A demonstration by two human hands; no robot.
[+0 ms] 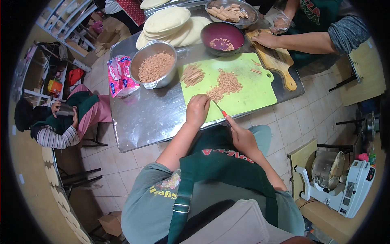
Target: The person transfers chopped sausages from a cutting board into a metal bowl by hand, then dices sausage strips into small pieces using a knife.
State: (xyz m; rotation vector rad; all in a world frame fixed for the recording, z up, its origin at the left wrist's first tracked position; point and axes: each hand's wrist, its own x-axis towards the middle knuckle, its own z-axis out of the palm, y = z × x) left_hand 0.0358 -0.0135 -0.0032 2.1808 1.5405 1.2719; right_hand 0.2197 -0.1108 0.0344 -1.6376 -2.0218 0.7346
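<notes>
My right hand is closed around the red handle of a knife, its blade pointing up and left toward my left hand. My left hand rests at the near edge of the light green cutting board, fingers curled down on sausage strips that are mostly hidden. Small chopped sausage pieces lie heaped just beyond the blade. Farther left on the board is a pile of thin uncut sausage strips. A few stray strips lie near its right side.
A metal pot of chopped sausage, a pink package, stacked round flatbreads, a purple bowl and a basin of sausages stand around the board. A co-worker's hands work over a wooden board. Another person sits left.
</notes>
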